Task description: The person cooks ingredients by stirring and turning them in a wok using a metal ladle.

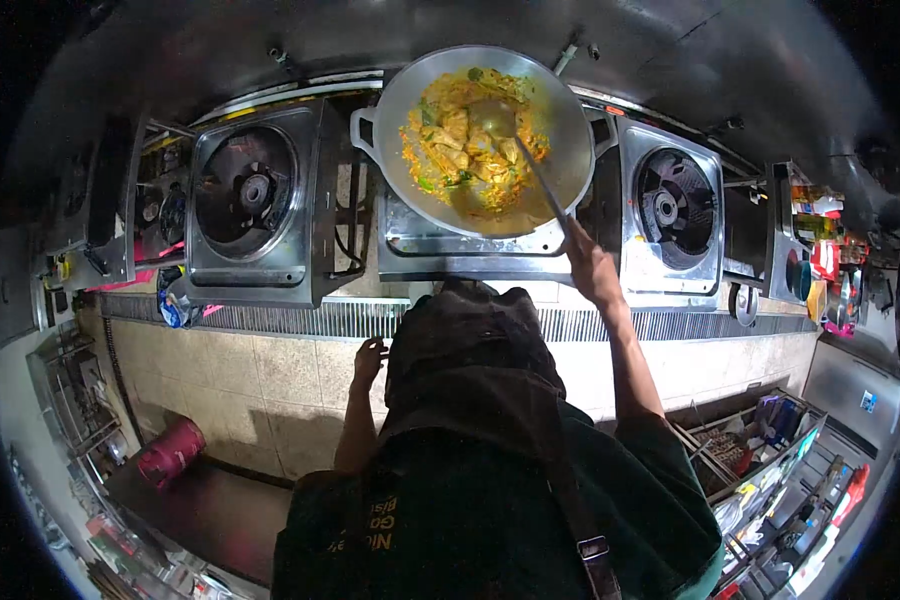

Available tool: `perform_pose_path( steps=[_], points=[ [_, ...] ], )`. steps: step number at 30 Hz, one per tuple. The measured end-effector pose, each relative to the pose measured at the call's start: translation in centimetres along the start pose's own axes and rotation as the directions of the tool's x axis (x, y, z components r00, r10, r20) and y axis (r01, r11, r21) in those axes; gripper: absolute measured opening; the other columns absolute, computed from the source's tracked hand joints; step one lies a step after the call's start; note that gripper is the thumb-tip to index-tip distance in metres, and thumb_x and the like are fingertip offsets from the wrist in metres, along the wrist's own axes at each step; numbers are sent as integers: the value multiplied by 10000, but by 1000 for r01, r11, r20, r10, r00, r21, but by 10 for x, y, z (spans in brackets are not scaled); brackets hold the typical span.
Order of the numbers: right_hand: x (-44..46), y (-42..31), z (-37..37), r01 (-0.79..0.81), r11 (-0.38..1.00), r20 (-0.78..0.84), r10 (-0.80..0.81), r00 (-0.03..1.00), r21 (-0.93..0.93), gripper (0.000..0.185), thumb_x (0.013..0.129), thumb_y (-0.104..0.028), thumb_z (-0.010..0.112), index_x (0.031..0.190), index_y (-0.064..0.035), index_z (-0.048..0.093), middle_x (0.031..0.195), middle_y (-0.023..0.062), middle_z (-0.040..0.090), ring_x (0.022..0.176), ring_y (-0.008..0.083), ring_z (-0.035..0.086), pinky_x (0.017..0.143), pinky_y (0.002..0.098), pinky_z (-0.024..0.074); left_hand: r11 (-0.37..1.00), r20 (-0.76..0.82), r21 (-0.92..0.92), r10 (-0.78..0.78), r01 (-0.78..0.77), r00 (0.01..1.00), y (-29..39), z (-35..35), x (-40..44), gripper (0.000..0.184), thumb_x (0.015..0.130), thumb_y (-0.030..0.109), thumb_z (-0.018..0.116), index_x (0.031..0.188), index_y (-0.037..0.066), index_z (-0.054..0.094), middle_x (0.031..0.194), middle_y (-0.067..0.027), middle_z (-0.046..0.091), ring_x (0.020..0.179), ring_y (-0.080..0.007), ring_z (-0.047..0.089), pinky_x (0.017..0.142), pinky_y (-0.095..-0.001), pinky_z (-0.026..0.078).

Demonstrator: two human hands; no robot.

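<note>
My right hand (592, 268) is closed around the long handle of a ladle (542, 180). The ladle's rounded head rests among the food in a large metal wok (570, 110) with two side handles. Inside lie yellow-coated chunks that look like meat (453, 135), mixed with orange bits and green leaves. Under the wok is a steel stove (470, 262). My left hand (370, 360) hangs low beside my body, away from the wok, with its fingers loosely bent and apart and nothing visible in them.
Burners flank the wok on the left (253, 190) and right (673, 207). A floor grate (340, 320) runs along the stove front. Packets and bottles (825, 230) stand at far right. A red cylindrical container (172, 450) is at lower left, a loaded rack (760, 430) at lower right.
</note>
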State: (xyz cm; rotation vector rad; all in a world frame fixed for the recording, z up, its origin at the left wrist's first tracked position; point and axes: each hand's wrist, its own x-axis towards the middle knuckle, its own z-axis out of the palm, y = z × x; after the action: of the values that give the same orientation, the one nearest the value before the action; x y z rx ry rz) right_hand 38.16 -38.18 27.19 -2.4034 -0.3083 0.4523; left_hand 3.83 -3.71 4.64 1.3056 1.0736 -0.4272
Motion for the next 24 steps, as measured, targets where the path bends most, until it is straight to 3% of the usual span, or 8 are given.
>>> perform_pose_path(
  steps=[6, 8, 10, 14, 19, 22, 23, 24],
  points=[
    [20, 47, -17, -206, 963, -49, 201, 978, -173, 457, 927, -172, 460, 1373, -121, 374, 891, 241, 620, 759, 234, 648, 623, 336, 479, 999, -45, -40, 14, -16, 999, -4, -6, -3, 383, 911, 349, 528, 1191, 89, 529, 906, -82, 662, 755, -149, 651, 529, -250, 435],
    [60, 152, 31, 280, 949, -106, -297, 949, -146, 457, 925, -179, 470, 1367, -109, 379, 967, 239, 615, 794, 245, 647, 631, 340, 481, 996, -54, 81, -19, 23, 998, -2, -5, -10, 377, 905, 348, 535, 1183, 94, 535, 896, -74, 662, 733, -140, 641, 522, -255, 441],
    [51, 68, 31, 263, 964, -110, -266, 958, -38, 454, 930, -208, 490, 1360, -105, 391, 881, 117, 628, 697, 203, 609, 594, 336, 489, 1000, -35, -2, 6, -6, 999, -23, -8, -7, 376, 898, 349, 539, 1178, 98, 535, 905, -73, 661, 736, -147, 630, 535, -269, 451],
    [34, -8, -6, -216, 915, 324, 102, 941, 342, 462, 938, -240, 504, 1369, -115, 392, 714, -2, 510, 566, 62, 433, 515, 204, 380, 998, 16, -46, -51, 52, 999, -50, -19, 5, 388, 887, 367, 552, 1171, 103, 530, 906, -72, 655, 744, -163, 614, 565, -293, 462],
    [-13, 0, -27, 45, 997, 150, -53, 987, 57, 469, 936, -202, 503, 1370, -70, 385, 786, 22, 527, 618, 67, 388, 534, 217, 367, 990, -2, -111, -88, 87, 996, -42, -30, 13, 290, 915, 295, 531, 1148, 124, 551, 867, -54, 655, 693, -128, 614, 504, -254, 427],
    [-46, -6, -44, -10, 959, 180, -43, 983, 284, 446, 936, -185, 487, 1363, -89, 405, 876, 84, 626, 675, 82, 524, 585, 236, 431, 995, -21, -84, -64, 62, 998, -17, -30, 9, 284, 921, 284, 518, 1144, 112, 555, 876, -64, 656, 708, -141, 627, 506, -255, 431],
    [-50, 7, -42, 337, 932, 52, -333, 941, -133, 434, 933, -160, 471, 1359, -100, 410, 1042, 172, 649, 861, 174, 650, 661, 283, 491, 997, -39, -59, -61, 58, 997, -8, -27, 8, 292, 921, 288, 516, 1148, 108, 553, 878, -67, 657, 717, -145, 632, 511, -258, 433],
    [-59, 4, -45, 334, 933, 51, -331, 942, -129, 434, 933, -160, 471, 1359, -100, 410, 1042, 172, 649, 861, 174, 650, 661, 283, 491, 998, -58, -33, -58, 56, 997, -1, -25, 6, 300, 921, 292, 514, 1152, 104, 551, 881, -71, 657, 725, -149, 637, 517, -260, 436]
  ],
)
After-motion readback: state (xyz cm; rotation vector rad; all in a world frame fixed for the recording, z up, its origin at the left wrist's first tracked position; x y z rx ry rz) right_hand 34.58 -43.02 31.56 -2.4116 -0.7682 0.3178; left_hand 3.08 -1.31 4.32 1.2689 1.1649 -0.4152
